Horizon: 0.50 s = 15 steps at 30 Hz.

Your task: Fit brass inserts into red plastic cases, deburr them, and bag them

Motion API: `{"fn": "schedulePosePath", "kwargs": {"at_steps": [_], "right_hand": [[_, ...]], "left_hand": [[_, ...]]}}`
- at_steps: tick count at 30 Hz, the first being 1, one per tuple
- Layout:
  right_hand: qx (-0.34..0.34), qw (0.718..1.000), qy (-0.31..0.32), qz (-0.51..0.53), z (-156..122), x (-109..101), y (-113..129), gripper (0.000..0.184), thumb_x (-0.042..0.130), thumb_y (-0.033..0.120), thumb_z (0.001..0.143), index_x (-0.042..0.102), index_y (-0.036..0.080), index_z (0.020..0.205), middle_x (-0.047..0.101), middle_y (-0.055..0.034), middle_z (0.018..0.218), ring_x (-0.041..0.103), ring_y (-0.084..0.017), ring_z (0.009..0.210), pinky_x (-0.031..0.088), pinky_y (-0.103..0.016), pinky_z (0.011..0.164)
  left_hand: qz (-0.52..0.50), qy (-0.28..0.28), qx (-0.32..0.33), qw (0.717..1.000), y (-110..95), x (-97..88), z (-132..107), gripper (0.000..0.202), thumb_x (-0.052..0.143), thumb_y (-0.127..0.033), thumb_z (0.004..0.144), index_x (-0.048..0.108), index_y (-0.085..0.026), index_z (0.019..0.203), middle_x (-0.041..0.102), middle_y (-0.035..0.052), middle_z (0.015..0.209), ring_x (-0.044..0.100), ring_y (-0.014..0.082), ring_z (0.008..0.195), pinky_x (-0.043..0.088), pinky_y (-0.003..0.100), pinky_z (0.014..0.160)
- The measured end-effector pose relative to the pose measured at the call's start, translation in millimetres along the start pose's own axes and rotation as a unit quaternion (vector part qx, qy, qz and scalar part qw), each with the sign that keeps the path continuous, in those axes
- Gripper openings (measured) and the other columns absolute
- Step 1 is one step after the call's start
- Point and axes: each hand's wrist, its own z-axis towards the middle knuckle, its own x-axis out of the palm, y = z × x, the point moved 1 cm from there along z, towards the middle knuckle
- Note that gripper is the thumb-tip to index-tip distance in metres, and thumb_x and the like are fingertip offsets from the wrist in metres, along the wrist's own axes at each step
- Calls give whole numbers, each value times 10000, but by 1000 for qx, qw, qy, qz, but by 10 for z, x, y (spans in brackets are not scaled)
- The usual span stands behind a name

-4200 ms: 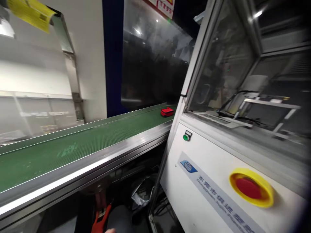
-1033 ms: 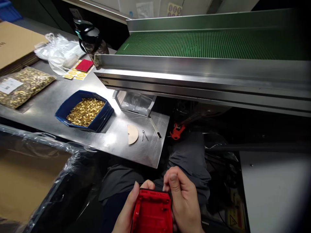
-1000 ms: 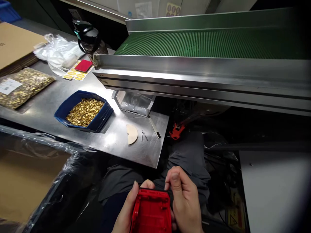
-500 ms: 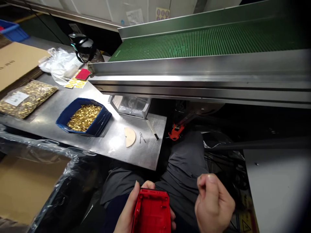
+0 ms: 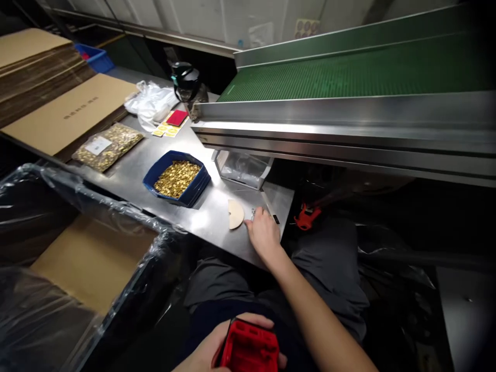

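In my left hand (image 5: 225,341) at the bottom of the view is a hollow red plastic housing (image 5: 253,343) with a black outer edge, its open side facing up. My right hand (image 5: 264,233) reaches down to the metal table, thumb and forefinger apart. Just beyond its fingertips, small silvery metal pieces (image 5: 253,212) show in part; the hand covers the rest. A pale half-round disc (image 5: 235,214) lies to the left of the thumb. On the other side, a thin strip with a black end (image 5: 275,219) is partly hidden behind the hand.
A blue bin (image 5: 149,178) of small brass-coloured parts stands on the metal table (image 5: 220,240), near a clear-fronted tray (image 5: 248,182). A green conveyor (image 5: 329,77) crosses behind. At left are a bag of parts (image 5: 116,147), cardboard (image 5: 73,111) and a plastic-lined box (image 5: 155,243).
My right hand has moved from beside my lap, where it was closed, forward and left to the small metal pieces. The red housing has tilted in my left hand. My view has turned left.
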Motion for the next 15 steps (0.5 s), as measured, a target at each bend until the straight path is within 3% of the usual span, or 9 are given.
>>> {"fn": "schedulePosePath", "kwargs": {"at_steps": [2,4,6,10,15], "right_hand": [[5,1000,19,-2,-14,-29,-87,220,515,246,959,582,92,1102,650,-227,1113,662,-349,1002,501,-424,820],[-1,999,44,9,-132,-142,-195,151,529,268,952,592,168,1046,674,-138,1072,673,-279,956,500,-367,809],[-20,990,103,98,-353,-330,-288,138,550,332,959,583,225,1039,688,-51,1013,673,-210,896,504,-304,776],[-63,900,267,340,-938,-782,-352,208,605,413,958,627,263,1100,671,-12,992,648,-165,902,508,-265,792],[-145,870,300,365,-1310,-1058,-306,186,630,294,957,701,262,1126,649,-39,1058,623,-165,989,497,-274,858]], "left_hand": [[-1,16,25,1000,-23,-9,-59,896,819,-591,708,503,-161,1427,680,248,1287,639,377,1222,426,509,1065],[-5,15,32,999,-36,-36,-114,910,781,-618,733,486,-136,1447,680,249,1284,653,368,1205,463,470,1035],[-12,17,18,1000,-49,-71,-154,932,776,-668,698,538,-117,1411,690,237,1275,669,347,1184,494,405,1007],[28,50,-57,997,-119,-75,-161,1038,814,-761,530,650,-92,1307,726,213,1213,695,340,1133,514,359,989],[152,51,-116,980,-270,50,-54,1180,619,-956,475,683,-98,1282,765,129,1071,701,395,1019,509,437,940]]}}
